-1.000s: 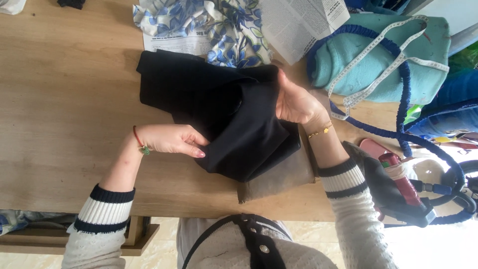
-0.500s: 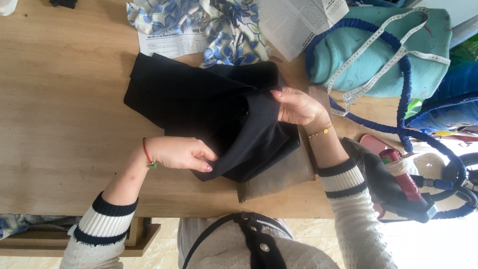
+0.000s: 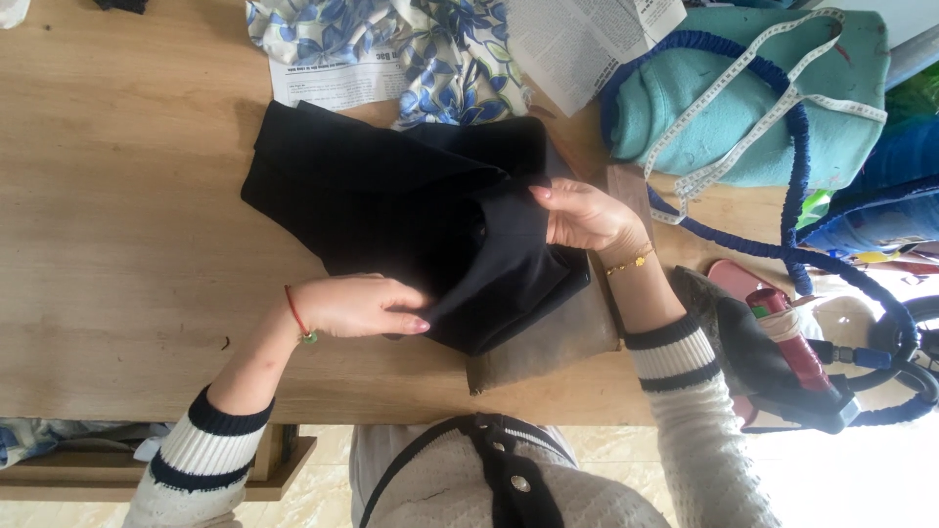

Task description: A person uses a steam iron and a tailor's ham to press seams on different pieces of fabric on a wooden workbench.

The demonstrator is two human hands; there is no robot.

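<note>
A black garment (image 3: 391,210) lies folded on the wooden table (image 3: 117,196), partly over a brown pad (image 3: 548,347). My left hand (image 3: 357,305) rests on its near edge, fingers pinching a fold of the cloth. At the garment's right side my right hand (image 3: 582,215) holds another fold of the same black fabric with its fingertips. Both wrists wear thin bracelets.
Blue floral cloth (image 3: 430,49) and newspaper sheets (image 3: 587,39) lie at the table's far edge. A teal bag (image 3: 753,108) with a white measuring tape and blue cord sits at right. A red and black tool (image 3: 782,362) lies near my right arm.
The black garment has shifted left and spread out flatter. My left hand slid toward the near edge and pinched the fold; my right hand stayed on the right fold.
</note>
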